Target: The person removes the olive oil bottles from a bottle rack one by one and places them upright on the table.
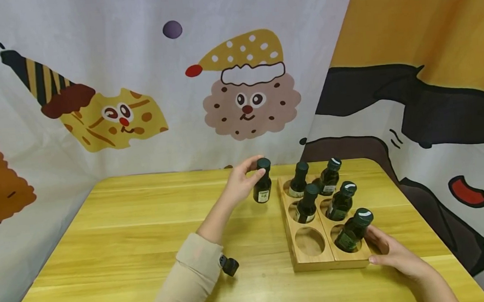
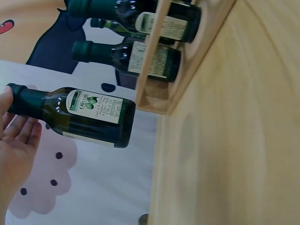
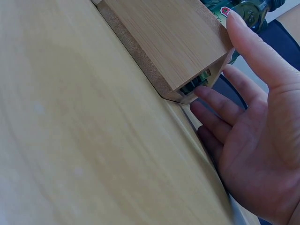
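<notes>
My left hand [image 1: 244, 181] pinches a small dark green olive oil bottle [image 1: 263, 187] by its capped neck. In the left wrist view, the olive oil bottle [image 2: 91, 115] has a white label with green olives and hangs beside the rack. To its right stands a two-column wooden bottle rack [image 1: 314, 261] with round holes, several similar bottles standing in them. The front left hole [image 1: 310, 242] holds no bottle. At the rack's near right corner my right hand [image 1: 397, 255] grips the wood, thumb at the front edge and fingers along the side, by the front right bottle [image 1: 352, 231].
The rack stands on the right part of a yellow wood-grain table [image 1: 125, 236]. A printed cartoon curtain [image 1: 132, 60] hangs behind the table's far edge and along the right side. A small black device [image 1: 229, 265] is fixed at the left sleeve.
</notes>
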`<state>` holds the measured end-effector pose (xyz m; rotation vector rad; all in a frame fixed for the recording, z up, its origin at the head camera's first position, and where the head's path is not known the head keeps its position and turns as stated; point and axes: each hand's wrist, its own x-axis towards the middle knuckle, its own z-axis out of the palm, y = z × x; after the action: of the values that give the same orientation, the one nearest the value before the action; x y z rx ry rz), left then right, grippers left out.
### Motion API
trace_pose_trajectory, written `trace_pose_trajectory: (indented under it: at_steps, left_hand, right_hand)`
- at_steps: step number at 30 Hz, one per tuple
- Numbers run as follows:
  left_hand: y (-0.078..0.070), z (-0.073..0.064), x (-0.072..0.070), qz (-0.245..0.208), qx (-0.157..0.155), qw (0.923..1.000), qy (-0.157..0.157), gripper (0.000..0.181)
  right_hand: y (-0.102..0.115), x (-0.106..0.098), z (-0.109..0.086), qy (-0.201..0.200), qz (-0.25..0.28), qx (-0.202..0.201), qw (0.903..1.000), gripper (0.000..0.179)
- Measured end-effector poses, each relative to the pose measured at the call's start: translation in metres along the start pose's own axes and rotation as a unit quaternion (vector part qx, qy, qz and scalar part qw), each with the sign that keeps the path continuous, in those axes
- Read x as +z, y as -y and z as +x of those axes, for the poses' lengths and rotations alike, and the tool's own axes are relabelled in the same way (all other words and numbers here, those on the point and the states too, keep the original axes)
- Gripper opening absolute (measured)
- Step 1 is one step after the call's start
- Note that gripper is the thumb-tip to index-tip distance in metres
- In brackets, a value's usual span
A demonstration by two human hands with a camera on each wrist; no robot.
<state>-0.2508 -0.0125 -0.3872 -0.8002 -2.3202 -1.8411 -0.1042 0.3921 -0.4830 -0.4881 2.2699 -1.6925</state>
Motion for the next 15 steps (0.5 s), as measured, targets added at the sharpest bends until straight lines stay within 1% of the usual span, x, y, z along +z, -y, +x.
trace_pose_trajectory:
  at_steps: [7, 12, 15]
  left_hand:
    - [0.013, -0.005, 0.007, 0.0, -0.001, 1.0, -0.002, 0.041]
    - [0.022, -0.009, 0.011, -0.001, -0.009, 1.0, 0.0, 0.041]
    - [0.027, -0.01, 0.013, 0.0, -0.007, 1.0, -0.002, 0.041]
  right_hand:
    - [-0.001, 0.0, 0.0, -0.002, -0.006, 0.0, 1.0, 0.081]
    - [0.0, 0.0, 0.0, 0.0, -0.005, 0.003, 1.0, 0.082]
    - [0.0, 0.0, 0.0, 0.001, -0.004, 0.003, 1.0, 0.082]
